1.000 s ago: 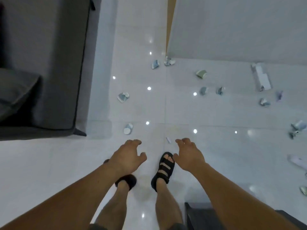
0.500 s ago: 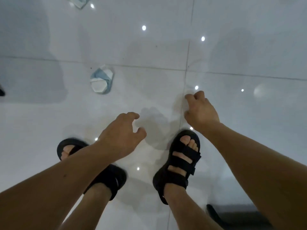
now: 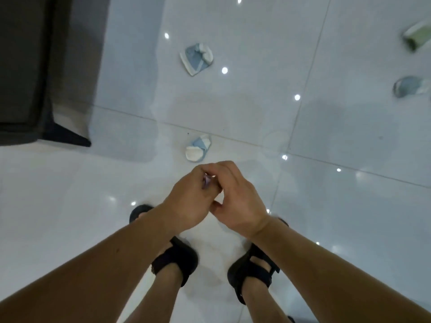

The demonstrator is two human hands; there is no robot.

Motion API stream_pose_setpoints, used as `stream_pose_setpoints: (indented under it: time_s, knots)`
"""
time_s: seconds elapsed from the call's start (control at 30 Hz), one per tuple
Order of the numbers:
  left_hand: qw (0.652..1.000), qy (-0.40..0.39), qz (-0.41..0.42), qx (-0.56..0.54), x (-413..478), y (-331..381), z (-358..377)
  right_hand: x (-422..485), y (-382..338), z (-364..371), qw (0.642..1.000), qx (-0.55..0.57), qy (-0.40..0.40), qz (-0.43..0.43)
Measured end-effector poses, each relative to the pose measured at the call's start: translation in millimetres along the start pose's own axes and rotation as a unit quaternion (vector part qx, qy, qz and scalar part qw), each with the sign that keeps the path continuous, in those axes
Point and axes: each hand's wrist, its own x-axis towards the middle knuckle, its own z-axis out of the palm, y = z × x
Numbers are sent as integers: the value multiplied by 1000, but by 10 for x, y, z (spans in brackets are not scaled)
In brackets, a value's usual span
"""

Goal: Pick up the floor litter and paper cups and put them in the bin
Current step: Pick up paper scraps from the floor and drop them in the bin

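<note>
Head view, early in the collection. The left hand (image 3: 189,201) and right hand (image 3: 238,197) meet above the tiled floor (image 3: 349,206), just in front of the person's black sandals (image 3: 175,259). A small purple scrap (image 3: 206,181) sits in the curled fingers of the left grip. The right grip is narrow and curled over the same scrap; whether it also pinches it cannot be told.

Judged from this layout, one scrap is lifted and most of the litter is left:
- A crushed paper cup (image 3: 198,148) lies on the floor just beyond the hands.
- A second crushed cup (image 3: 197,59) lies farther out, near the floor's edge along the dark sofa (image 3: 35,66).
- Toward the right side of the floor lie a grey-blue cup (image 3: 410,86) and a green-and-white piece (image 3: 417,36). Both are blurred and cut off.

No bin is in view. The scrap's material is too small to make out.
</note>
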Motion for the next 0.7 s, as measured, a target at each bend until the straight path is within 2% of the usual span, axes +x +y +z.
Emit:
stream_pose_setpoints:
  time_s: [0.1, 0.23, 0.33, 0.4, 0.47, 0.6, 0.7]
  knots:
    - [998, 52, -15, -23, -56, -81, -262, 196, -165, 111, 1000, 10, -22, -16]
    - [985, 135, -67, -79, 23, -497, -472, 562, 204, 269, 992, -101, -78, 8]
    - [979, 163, -91, -86, 176, -911, -512, 972, 668, 462, 956, -249, -136, 69]
    - [977, 164, -107, -84, 273, -1133, -508, 1190, 902, 641, 933, -294, -180, 102]
    - [977, 160, -119, -73, 345, -1274, -476, 1253, 1044, 809, 925, -304, -203, 102]
    - [981, 151, -115, -48, 293, -1266, -428, 1044, 951, 865, 937, -263, -183, 140]
    - [984, 140, -98, -46, 137, -1025, -472, 789, 554, 659, 961, -193, -172, 96]
